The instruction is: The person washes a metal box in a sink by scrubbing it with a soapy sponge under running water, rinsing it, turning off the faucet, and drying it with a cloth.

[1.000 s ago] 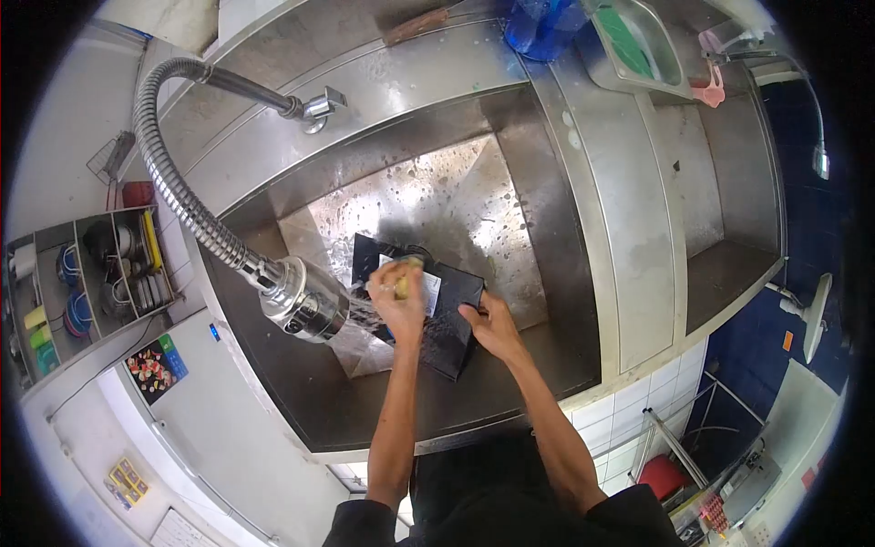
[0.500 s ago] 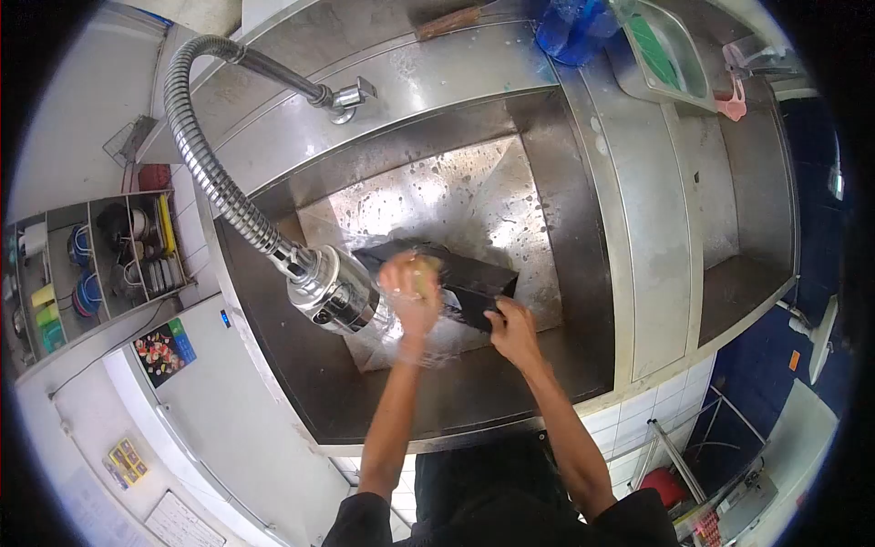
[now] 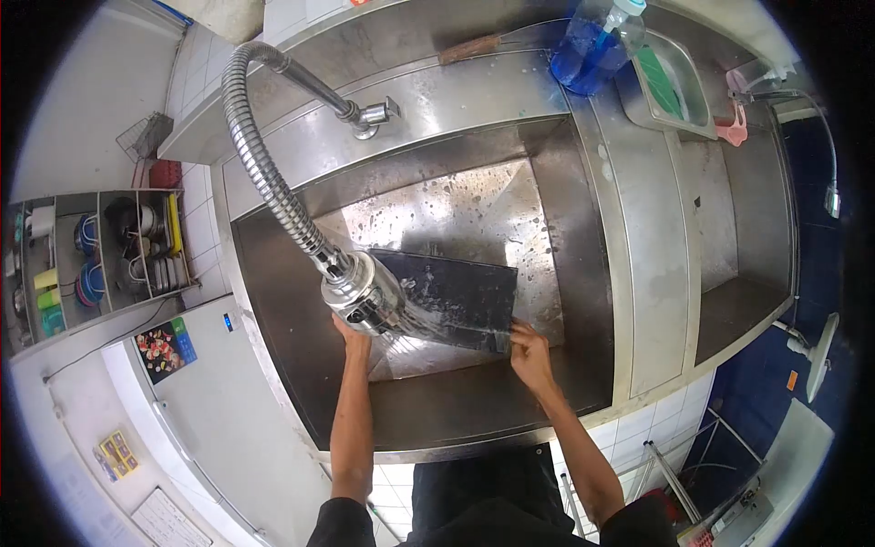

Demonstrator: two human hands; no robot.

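A flat, black rectangular board (image 3: pixel 460 290), wet and streaked, is tilted in the steel sink (image 3: pixel 465 401). My right hand (image 3: pixel 529 354) has its fingers closed on the board's right end, near the lower corner. At the other end is my left hand (image 3: pixel 350 335), its fingers mostly hidden behind the tap's spray head (image 3: pixel 363 296), so its grip does not show. Water runs from the spray head over the board's left and lower part.
A coiled metal hose (image 3: pixel 251 146) arches over the sink's left side. Along the back ledge are a wooden-handled knife (image 3: pixel 469 48) and a bottle of blue liquid (image 3: pixel 591 59). A steel basin (image 3: pixel 697 114) with something green stands at the back right.
My left hand has moved left from above the board to its left end, and the yellowish thing it held is no longer visible. The board now lies broad side up under running water.
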